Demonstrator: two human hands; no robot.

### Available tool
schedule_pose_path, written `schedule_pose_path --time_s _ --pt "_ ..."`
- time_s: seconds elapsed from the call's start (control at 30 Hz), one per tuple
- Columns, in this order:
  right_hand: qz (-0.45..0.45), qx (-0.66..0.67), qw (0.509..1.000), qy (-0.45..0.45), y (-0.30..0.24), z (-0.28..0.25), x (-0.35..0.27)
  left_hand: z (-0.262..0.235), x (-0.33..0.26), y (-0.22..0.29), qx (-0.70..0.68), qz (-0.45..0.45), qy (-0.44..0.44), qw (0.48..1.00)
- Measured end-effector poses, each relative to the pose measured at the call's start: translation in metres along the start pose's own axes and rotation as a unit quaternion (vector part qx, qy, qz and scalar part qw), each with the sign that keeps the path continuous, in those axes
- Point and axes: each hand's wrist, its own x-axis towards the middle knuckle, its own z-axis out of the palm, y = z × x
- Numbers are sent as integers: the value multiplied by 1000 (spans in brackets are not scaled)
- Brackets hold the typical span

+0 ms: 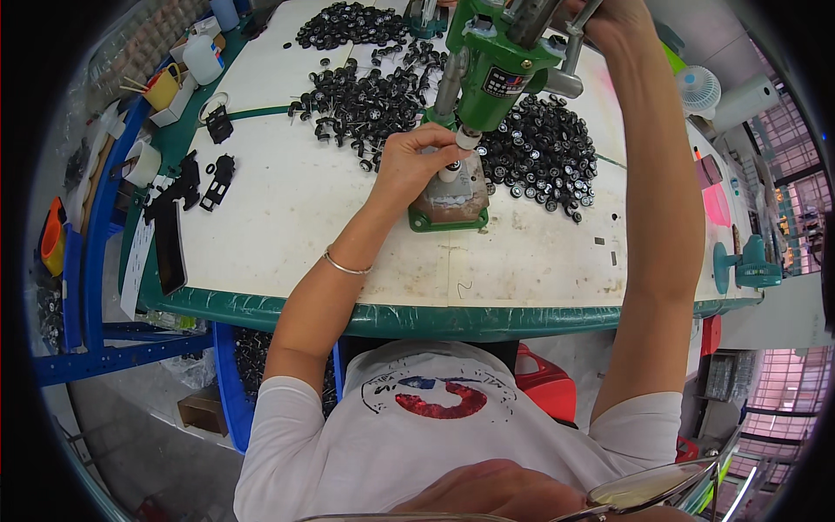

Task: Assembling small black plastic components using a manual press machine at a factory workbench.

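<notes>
Piece [453, 166], small and black, sits under the green press [489, 103], beyond the table's [348, 239] near edge, just right of the nearer left hand [412, 163], fingers narrowed, hold unclear, like the right hand's [611, 19].

Glossy green paint was seen over the metal body of the press [492, 96], whose column [450, 87] was left in bare, silvery metal and whose base plate [457, 198] was worn dull and rough, while a shiny finish was shown by the small black wheels [544, 161], apparently moulded in plastic. The pale, matt surface [287, 235] was marked by scuffs and stains, and its rim [435, 322] was covered in smooth, glossy green material. Soft, matt cloth was recognised in the white shirt [522, 448], polished metal in the bracelet [346, 269], and smooth plastic in the red stool [548, 389].
</notes>
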Motion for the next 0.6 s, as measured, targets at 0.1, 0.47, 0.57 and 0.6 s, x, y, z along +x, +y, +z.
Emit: schedule_pose_path --time_s 0.1,0.47,0.57,0.6 --pt "244 290 896 -231 8 -8 6 -5 -2 -2 18 -9 9 1000" --pt "45 458 875 -151 -5 14 -81 -8 -4 -6 48 -18 15 999" --pt "-329 -46 943 -30 10 11 -98 -8 -5 -6 45 -21 10 999" --pt "-361 -47 929 71 16 37 -109 -8 -6 -6 34 -28 11 999"
